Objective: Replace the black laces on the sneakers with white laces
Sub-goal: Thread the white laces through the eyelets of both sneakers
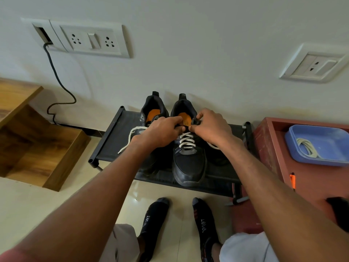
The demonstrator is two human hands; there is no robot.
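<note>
Two black sneakers with orange insoles stand side by side on a low black rack (111, 146). The right sneaker (188, 165) carries a white lace (186, 141) criss-crossed through its eyelets. My left hand (160, 132) and my right hand (211, 125) meet at the top of that lacing, fingers curled and pinching the lace near the top eyelets. One loose white lace end (130, 138) trails left across the rack, another shows under my right wrist. The left sneaker (154, 110) is mostly hidden behind my left hand and arm.
A blue tray (330, 159) holding a coiled white lace (307, 147) sits on a red box at the right, with an orange pen (292, 180) nearby. A wooden shelf unit (37, 146) stands left. My socked feet (181, 224) rest on the tiled floor below the rack.
</note>
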